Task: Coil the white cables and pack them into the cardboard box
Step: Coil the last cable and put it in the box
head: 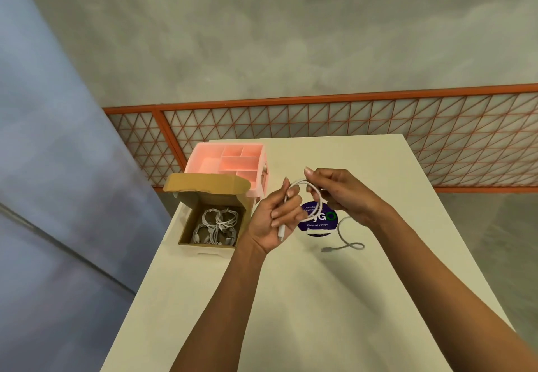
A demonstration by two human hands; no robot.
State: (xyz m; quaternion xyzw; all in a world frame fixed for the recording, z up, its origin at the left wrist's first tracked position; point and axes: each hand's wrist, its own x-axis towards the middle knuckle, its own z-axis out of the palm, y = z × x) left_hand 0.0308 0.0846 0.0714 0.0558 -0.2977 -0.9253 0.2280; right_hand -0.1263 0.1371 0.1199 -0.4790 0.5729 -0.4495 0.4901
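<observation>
Mid-frame, the left hand [276, 217] grips the thin white cable [313, 197], the right hand [334, 191] pinching its loop: coiling underway. Next, wind the trailing tail, then drop it into the open brown cardboard box [186, 226], centre-left.

That purple sticker [326, 227] is mostly unreadable, half covered by the left hand [272, 220] and the white cable [319, 201] loop. Can't count the tangled cables [217, 224] in the cardboard box [188, 224]; forearms [233, 299] run off the bottom.
</observation>
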